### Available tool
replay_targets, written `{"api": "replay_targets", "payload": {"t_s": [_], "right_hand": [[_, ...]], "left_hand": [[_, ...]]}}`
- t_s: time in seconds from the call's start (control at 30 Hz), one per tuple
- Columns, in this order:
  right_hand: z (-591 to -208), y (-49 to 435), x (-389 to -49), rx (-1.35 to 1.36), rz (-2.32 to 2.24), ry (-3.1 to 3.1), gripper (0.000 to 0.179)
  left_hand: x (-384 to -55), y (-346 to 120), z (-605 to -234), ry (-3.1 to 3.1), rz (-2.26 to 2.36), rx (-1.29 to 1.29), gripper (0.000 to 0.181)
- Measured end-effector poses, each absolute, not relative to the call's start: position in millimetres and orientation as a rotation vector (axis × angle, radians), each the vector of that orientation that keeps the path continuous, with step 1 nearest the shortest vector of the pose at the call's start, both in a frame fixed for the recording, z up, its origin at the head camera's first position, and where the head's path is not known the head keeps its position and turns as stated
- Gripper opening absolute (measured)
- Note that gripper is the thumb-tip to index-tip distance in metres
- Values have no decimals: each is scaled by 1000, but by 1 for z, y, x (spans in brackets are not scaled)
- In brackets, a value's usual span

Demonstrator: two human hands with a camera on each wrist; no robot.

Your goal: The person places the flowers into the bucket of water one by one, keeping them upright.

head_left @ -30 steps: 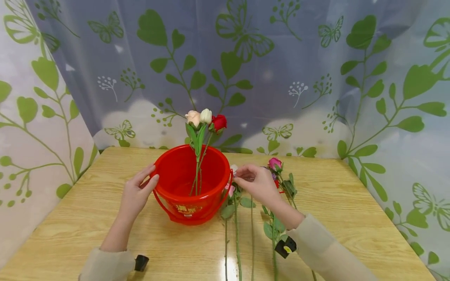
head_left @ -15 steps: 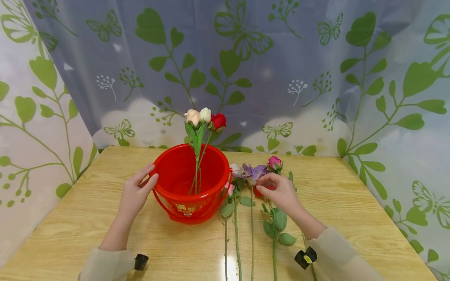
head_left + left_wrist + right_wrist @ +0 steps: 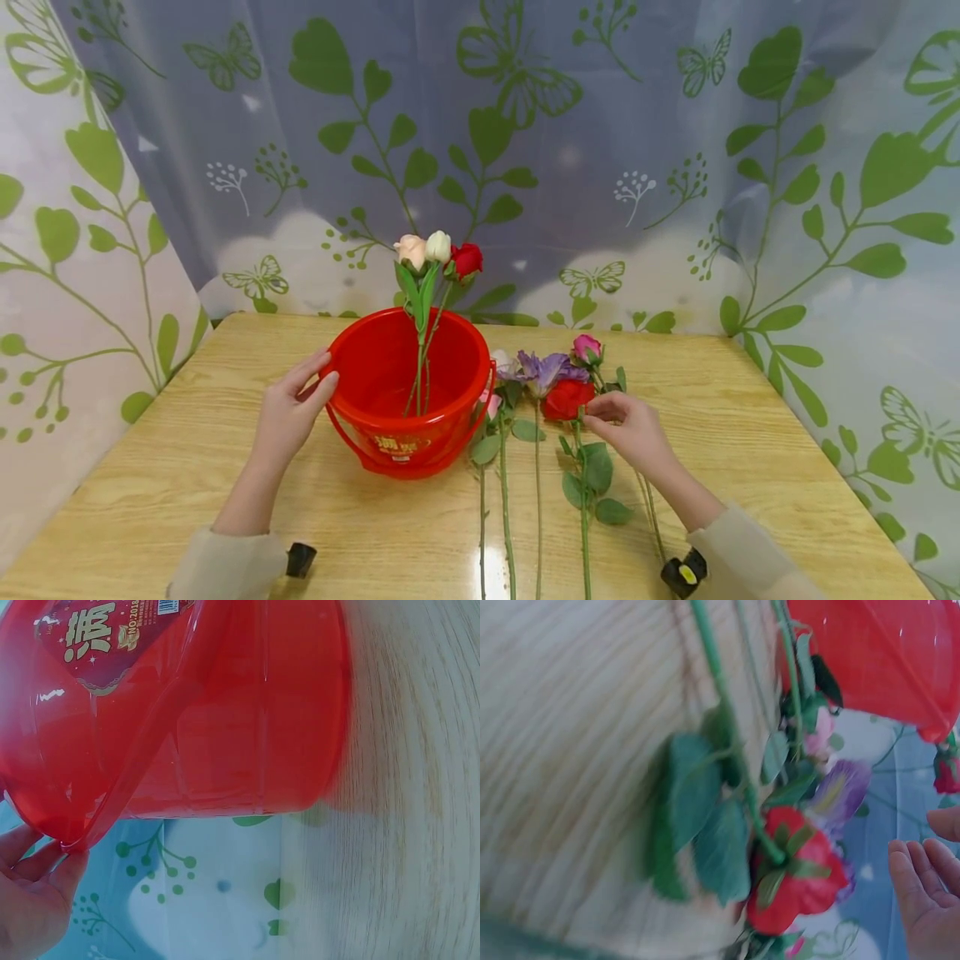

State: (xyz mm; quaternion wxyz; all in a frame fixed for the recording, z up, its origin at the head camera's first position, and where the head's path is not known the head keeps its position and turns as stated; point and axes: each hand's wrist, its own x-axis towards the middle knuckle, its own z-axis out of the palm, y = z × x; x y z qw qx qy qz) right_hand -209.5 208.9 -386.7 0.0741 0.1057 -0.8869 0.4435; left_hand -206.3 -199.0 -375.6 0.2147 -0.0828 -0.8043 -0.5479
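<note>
From my far post, I see in the left half of the frame the left hand (image 3: 288, 408), which pinches the red bucket (image 3: 375, 358) at its rim. Right of centre, the right hand (image 3: 633, 429) has slightly parted fingers, holds nothing, and is just beside the red flower (image 3: 566, 400). For good handling, I prefer the stem (image 3: 585, 542) below the bloom (petals probably crush easily), avoiding the overlapping purple flower (image 3: 543, 372).

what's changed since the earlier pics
The right hand has moved rightward, from beside the red bucket to beside the red flower on the table, uncovering more of it and the purple flower. No new grip shows. The left hand still grips the red bucket; it and its three flowers look unmoved.
</note>
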Motion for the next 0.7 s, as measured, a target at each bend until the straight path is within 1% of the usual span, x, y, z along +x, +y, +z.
{"api": "replay_targets", "payload": {"t_s": [0.33,0.7], "right_hand": [[-399,237,-213,227,1226,-2686,17],[-408,255,-217,186,1180,-2711,19]], "left_hand": [[-206,-199,-375,-2245,-1515,-211,40],[-206,-198,-375,-2228,-1523,-224,39]]}}
